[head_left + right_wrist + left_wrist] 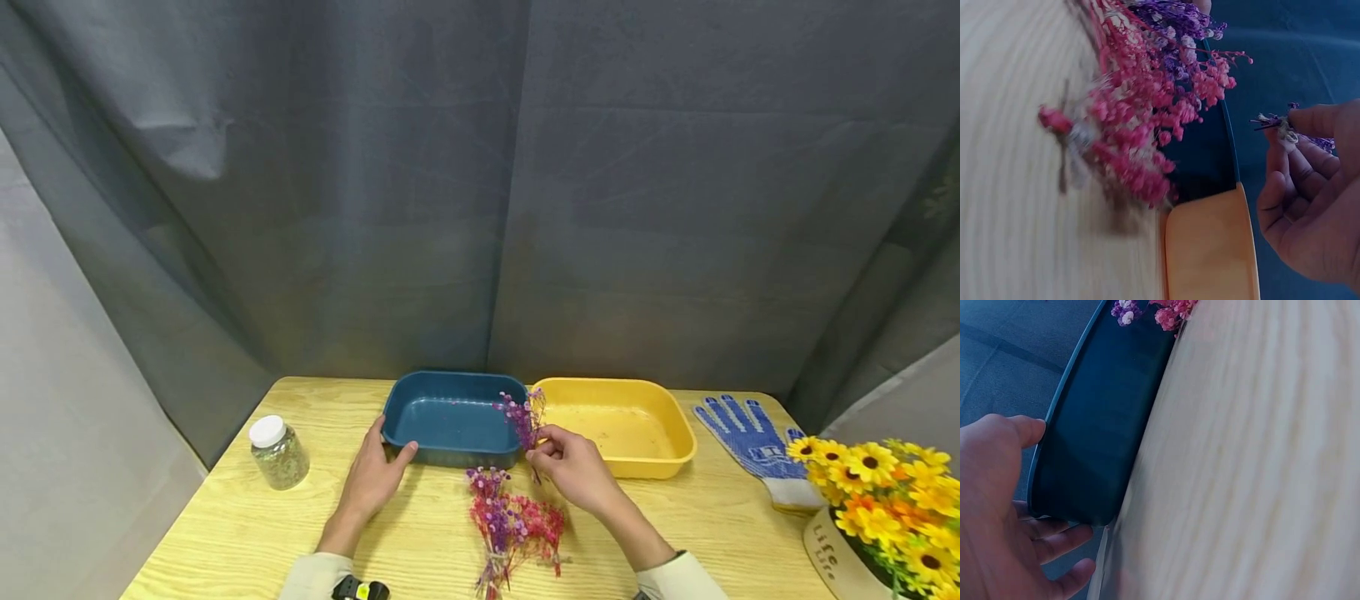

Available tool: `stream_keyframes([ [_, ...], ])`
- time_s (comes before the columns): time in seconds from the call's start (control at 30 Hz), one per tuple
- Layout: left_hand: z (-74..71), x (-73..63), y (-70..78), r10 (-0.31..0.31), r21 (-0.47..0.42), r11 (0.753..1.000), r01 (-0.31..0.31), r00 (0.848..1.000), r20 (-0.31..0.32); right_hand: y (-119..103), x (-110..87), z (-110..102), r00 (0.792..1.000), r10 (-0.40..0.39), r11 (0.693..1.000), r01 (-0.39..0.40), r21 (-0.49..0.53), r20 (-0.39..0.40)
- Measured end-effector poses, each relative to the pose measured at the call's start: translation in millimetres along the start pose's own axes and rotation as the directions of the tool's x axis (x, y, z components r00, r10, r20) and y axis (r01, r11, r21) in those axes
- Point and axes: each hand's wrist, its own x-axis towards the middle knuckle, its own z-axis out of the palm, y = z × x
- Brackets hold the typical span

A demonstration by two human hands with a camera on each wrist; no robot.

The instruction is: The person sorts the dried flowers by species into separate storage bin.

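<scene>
As I view it remotely: purple sprig (519,419), pinched low on its stem by the right hand (576,468), presumably to spare the blossoms; located at the seam between blue tray (465,457) and yellow tray (611,433). Left hand (372,477): thumb and fingers gripping the blue tray's left end, I judge to steady it. Pink and purple bunches (501,525): on the table (420,558), between both hands, nearer the right.

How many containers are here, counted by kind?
Trays: 2 (blue tray, yellow tray)
Lidded jars: 1 (jar of greenish bits)
Flowerpots: 1 (pot marked "Life")
Total: 4
</scene>
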Motion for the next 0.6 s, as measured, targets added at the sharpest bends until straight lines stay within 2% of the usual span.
stream_keyframes([
  [0.23, 0.4, -1.1, 2.0, 0.009, -0.001, 1.0, -0.009, 1.0, -0.012, -5.6, 18.9, 12.7, 1.0, -0.015, 0.999, 0.015, 0.031, 0.007],
  [0.6, 0.2, -2.1, 0.8, -0.003, -0.009, 1.0, 0.003, 1.0, -0.011, -17.1, 39.2, 31.6, 0.997, -0.067, 0.998, 0.068, -0.018, 0.045],
])
